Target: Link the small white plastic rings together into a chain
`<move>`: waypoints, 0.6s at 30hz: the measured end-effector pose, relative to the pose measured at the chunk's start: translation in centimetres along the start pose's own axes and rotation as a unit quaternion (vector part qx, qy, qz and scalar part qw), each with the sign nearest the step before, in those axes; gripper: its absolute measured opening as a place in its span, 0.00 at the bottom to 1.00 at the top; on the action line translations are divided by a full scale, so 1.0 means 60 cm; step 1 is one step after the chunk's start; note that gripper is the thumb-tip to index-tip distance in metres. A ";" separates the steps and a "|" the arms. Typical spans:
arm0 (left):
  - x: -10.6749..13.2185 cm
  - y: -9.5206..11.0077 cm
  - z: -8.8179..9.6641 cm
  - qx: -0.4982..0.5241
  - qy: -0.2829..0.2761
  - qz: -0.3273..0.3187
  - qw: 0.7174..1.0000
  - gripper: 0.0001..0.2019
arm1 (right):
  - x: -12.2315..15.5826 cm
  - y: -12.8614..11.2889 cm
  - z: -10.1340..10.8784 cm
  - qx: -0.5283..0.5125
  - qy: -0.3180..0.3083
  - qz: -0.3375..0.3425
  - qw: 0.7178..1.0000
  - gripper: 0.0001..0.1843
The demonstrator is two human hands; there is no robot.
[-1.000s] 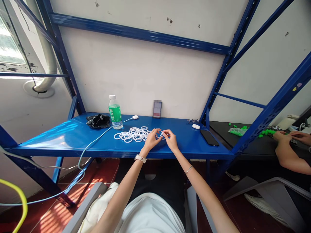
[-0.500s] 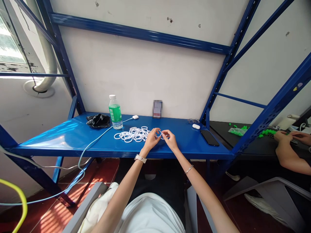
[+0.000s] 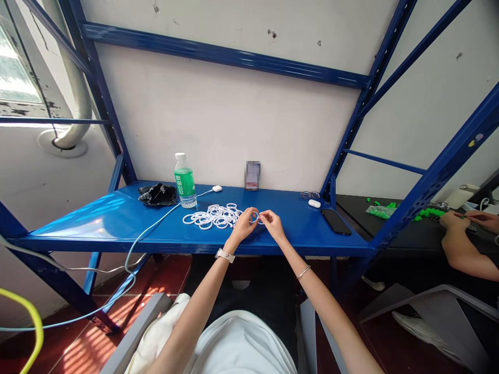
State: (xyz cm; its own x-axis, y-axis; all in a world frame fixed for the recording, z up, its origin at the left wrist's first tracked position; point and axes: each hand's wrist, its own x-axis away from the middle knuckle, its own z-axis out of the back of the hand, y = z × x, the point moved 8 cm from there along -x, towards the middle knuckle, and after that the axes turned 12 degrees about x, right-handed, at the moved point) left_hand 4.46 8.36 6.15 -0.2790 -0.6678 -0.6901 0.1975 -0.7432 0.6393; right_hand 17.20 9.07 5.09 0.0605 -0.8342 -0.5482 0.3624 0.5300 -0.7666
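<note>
A single white ring (image 3: 255, 213) is held up between my two hands over the front of the blue table. My left hand (image 3: 244, 224) pinches it from the left, the fingers partly covering it. On the other side, my right hand (image 3: 273, 224) has its thumb and index fingertips closed at the ring's right edge. Just left of my left hand lies a loose pile of white rings (image 3: 212, 216), linked or overlapping; which of the two I cannot tell.
On the blue table (image 3: 97, 221) stand a green-labelled bottle (image 3: 185, 182) and a propped phone (image 3: 252, 175). Around them are a black plastic bag (image 3: 158, 194), a charger (image 3: 217, 189), glasses (image 3: 310, 195), a white case (image 3: 314, 204) and a black phone (image 3: 336, 222). A co-worker's hands (image 3: 456, 221) work at right.
My fingers have shifted slightly around the ring, and my right fingertips sit a little closer together. The pile and the other items stay where they were.
</note>
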 end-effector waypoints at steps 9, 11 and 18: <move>0.001 0.007 -0.006 0.030 -0.015 0.011 0.999 0.08 | -0.001 0.005 0.004 0.000 0.015 -0.002 1.000 0.13; 0.001 0.007 -0.006 0.034 -0.021 0.021 0.999 0.09 | -0.002 0.008 0.005 -0.004 0.022 -0.002 1.000 0.13; -0.001 0.014 -0.004 0.020 -0.032 0.021 0.999 0.16 | -0.003 0.011 0.006 -0.010 0.037 -0.006 0.999 0.14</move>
State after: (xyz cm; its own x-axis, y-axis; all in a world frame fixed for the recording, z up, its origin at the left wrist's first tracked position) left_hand 4.89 7.76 6.63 -0.3316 -0.6937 -0.6394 0.1732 -0.7110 0.6815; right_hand 17.76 9.51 4.78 -0.0131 -0.8269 -0.5622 0.3448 0.5240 -0.7788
